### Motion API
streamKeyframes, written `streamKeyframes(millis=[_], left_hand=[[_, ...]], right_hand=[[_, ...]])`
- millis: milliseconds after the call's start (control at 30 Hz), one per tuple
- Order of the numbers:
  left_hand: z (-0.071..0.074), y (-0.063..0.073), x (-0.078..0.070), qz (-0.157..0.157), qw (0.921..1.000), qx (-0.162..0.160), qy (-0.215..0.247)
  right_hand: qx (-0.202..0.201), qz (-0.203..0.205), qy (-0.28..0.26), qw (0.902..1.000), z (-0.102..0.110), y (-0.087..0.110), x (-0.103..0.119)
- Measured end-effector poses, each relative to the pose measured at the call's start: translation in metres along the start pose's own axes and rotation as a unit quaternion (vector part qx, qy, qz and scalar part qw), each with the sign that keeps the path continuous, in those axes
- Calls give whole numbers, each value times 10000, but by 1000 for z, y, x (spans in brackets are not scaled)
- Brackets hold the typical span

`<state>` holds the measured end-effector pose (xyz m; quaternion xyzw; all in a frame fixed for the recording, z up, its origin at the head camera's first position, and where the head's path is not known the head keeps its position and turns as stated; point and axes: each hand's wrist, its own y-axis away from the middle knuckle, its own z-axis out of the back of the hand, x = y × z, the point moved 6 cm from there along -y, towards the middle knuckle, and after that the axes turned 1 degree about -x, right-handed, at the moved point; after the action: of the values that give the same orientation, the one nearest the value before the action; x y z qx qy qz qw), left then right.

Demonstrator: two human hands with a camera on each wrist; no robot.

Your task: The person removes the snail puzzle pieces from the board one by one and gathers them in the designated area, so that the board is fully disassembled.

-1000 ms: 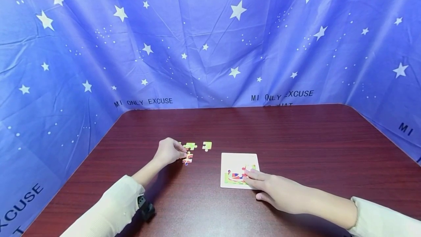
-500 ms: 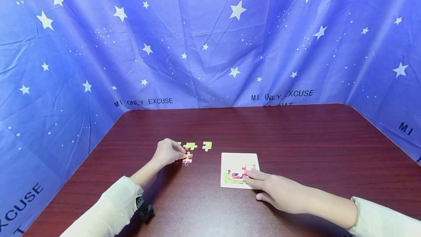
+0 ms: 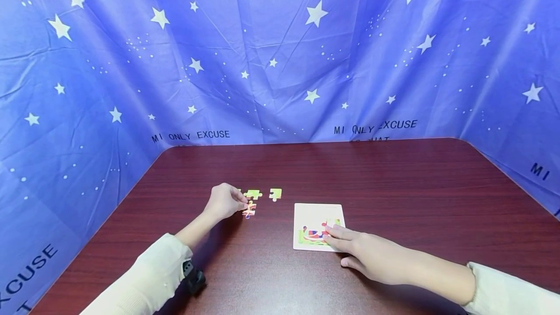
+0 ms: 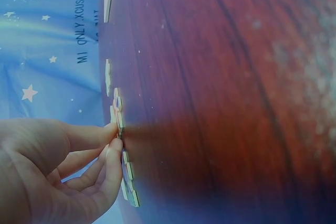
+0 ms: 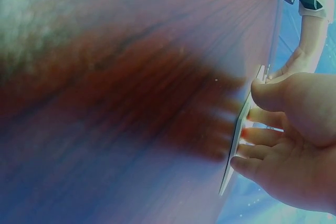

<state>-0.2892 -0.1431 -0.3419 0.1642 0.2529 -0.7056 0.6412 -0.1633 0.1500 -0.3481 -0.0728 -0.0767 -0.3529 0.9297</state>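
Thumb and fingertips of my left hand [image 3: 224, 201] pinch the edge of a red, orange and white jigsaw puzzle piece [image 3: 249, 210] with a blue spot, low over the table. The left wrist view shows that pinch edge-on, so the piece's face is hidden there. Further right lies a square white puzzle board [image 3: 306, 214], its lower part filled with colourful pieces. My right hand [image 3: 372, 256] rests on the board's right side with fairly straight fingers, which cover some of the picture. In the right wrist view the fingertips touch the thin puzzle board [image 5: 227, 174].
A green puzzle piece [image 3: 253, 194] lies just behind the left fingertips, and another green piece [image 3: 275, 193] to its right. More pieces are partly hidden by the left hand. The dark red wooden table [image 3: 372, 174] ends at a blue star-patterned curtain [image 3: 271, 38].
The left hand and the piece it pinches have shifted only very slightly. The right hand and the board stay in place.
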Motion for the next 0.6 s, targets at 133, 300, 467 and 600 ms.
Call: streamKeyframes(millis=[133,300,467,600], left_hand=[[1,0,1,125,9996,74,223],[3,2,-4,99,9992,76,367],[-4,9,-24,-195,9988,218,389],[-18,14,-46,-551,9948,598,612]], right_hand=[[-16,1,13,10000,0,0,0],[-33,44,94,9999,0,0,0],[-45,76,191,9998,-1,1,0],[-65,88,311,9995,-1,2,1]])
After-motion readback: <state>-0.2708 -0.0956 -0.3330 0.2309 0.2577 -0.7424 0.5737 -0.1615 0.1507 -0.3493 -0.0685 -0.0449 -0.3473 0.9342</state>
